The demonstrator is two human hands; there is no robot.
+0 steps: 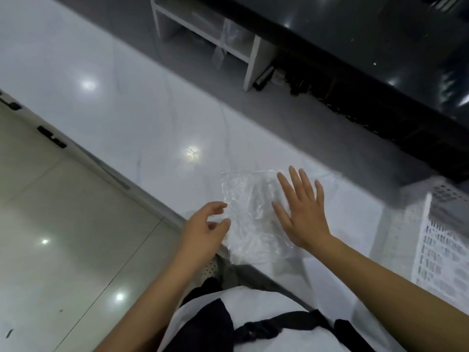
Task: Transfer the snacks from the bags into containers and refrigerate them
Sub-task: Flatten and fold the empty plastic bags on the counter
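A crumpled clear plastic bag (250, 212) lies flat on the white marble counter (142, 115) near its front edge, partly hanging over it. My right hand (302, 212) is spread flat, fingers apart, with its palm over the bag's right side. At the bag's left edge my left hand (205, 229) is loosely curled, thumb and fingers apart and its fingertips just at the plastic. I cannot make out any snacks in the bag.
A white perforated plastic basket (446, 252) stands on the counter at the right. Beyond the counter are a white shelf unit (251, 57) and a dark glossy surface (380, 39). Pale tiled floor (63, 237) lies to the left.
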